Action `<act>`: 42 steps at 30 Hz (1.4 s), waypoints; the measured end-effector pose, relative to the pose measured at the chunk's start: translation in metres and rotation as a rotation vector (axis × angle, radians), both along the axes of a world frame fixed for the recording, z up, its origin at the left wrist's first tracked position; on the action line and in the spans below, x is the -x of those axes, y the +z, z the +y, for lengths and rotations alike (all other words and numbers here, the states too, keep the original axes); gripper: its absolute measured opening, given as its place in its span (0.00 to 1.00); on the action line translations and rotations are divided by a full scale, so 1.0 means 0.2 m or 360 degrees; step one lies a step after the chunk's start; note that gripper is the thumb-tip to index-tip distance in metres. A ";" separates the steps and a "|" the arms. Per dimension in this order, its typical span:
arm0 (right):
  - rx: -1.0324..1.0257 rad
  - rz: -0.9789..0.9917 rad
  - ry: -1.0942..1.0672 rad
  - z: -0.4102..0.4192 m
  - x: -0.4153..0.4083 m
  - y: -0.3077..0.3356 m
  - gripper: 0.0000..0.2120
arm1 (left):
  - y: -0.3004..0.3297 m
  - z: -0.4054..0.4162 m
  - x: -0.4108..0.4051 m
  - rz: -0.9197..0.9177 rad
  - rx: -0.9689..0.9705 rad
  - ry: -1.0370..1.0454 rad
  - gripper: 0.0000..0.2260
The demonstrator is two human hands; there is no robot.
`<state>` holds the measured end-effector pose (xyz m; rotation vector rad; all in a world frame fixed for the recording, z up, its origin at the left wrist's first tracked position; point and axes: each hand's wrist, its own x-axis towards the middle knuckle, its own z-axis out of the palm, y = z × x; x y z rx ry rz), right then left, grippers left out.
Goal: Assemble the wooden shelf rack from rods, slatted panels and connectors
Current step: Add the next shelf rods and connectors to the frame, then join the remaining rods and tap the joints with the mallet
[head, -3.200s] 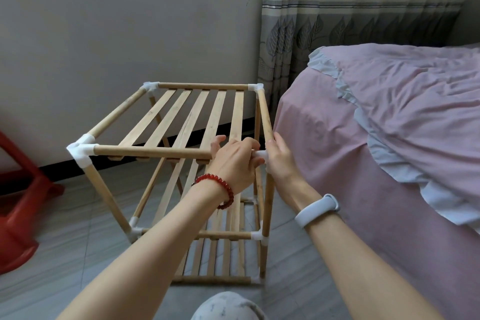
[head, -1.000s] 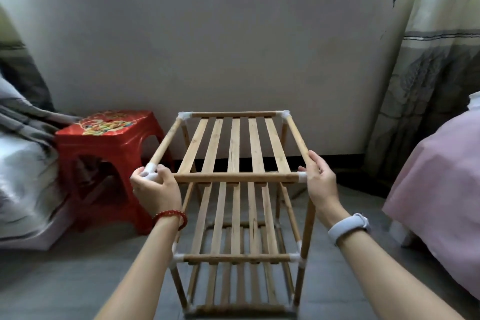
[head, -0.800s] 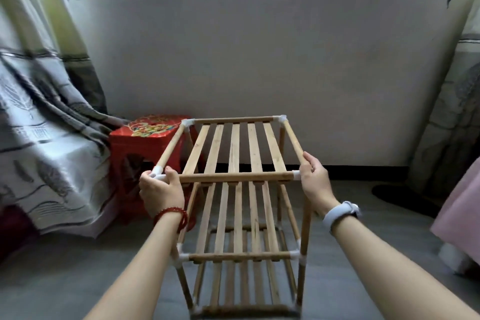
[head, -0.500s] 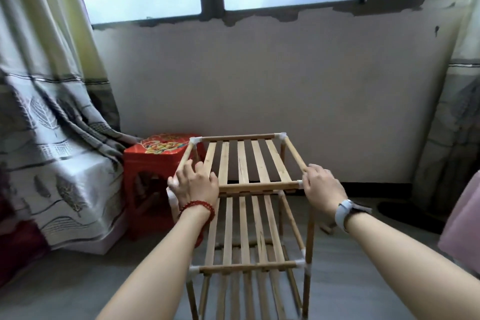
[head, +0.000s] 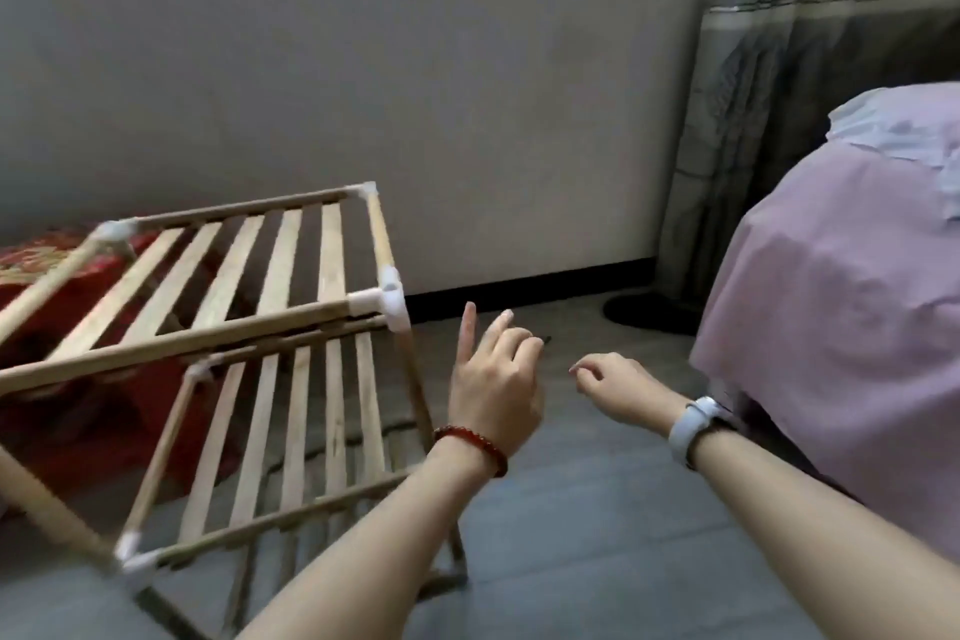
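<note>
Both hands are hanging free in the air, holding nothing, just to the right of the wooden rack (head: 249,353). The left hand (head: 493,379), with a red bead bracelet (head: 472,442) on its wrist, is standing loosely spread, two fingers pointing up and the others half bent. The right hand (head: 618,385), with a white wristband (head: 693,429), is hanging relaxed, its fingers curling lightly downward around nothing. Neither hand is touching the rack; the left one is nearer to it, close to the front right connector (head: 387,299).

The rack is standing on the grey floor (head: 597,509), against the wall (head: 415,68). Its top slatted panel (head: 223,270) is sitting in the frame of rods, white connectors are closing the corners, and a second slatted panel (head: 296,431) is lying below it. A lower tier is too blurred to describe. I judge the rack is looking complete, so the hands are probably free because no part is needing support now; checking the joints for tightness may be the only work left.

Behind the rack, on its left side, a red stool (head: 47,307) is showing through the slats. To the right of the rack, well apart, a bed (head: 831,327) with a pink cover is standing, and a grey curtain (head: 753,146) is hanging behind it.
</note>
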<state>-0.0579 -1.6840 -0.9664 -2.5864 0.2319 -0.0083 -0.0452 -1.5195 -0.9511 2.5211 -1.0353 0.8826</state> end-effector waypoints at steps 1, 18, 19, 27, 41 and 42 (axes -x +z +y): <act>-0.0021 0.0057 -0.0024 -0.06 -0.02 -0.12 0.16 | -0.11 -0.06 -0.02 0.0026 -0.0075 -0.0082 0.12; 0.0398 0.0942 0.0102 -0.63 -0.74 -1.82 0.41 | -1.75 -0.68 -1.12 0.1663 -0.0277 0.0689 0.25; 0.0404 0.0929 0.0112 -0.63 -0.78 -1.87 0.42 | -1.80 -0.70 -1.19 0.1634 -0.0291 0.0696 0.26; 0.0438 0.1090 0.0028 -0.57 -0.92 -2.03 0.50 | -2.01 -0.87 -1.73 0.1224 -0.0558 0.0557 0.33; 0.0368 0.1207 0.0065 -0.56 -0.99 -1.99 0.52 | -2.04 -0.84 -1.75 0.1106 -0.0418 0.0432 0.12; 0.0362 0.1189 0.0067 -0.56 -0.98 -1.99 0.52 | -2.04 -0.82 -1.72 0.1102 -0.0419 0.0410 0.13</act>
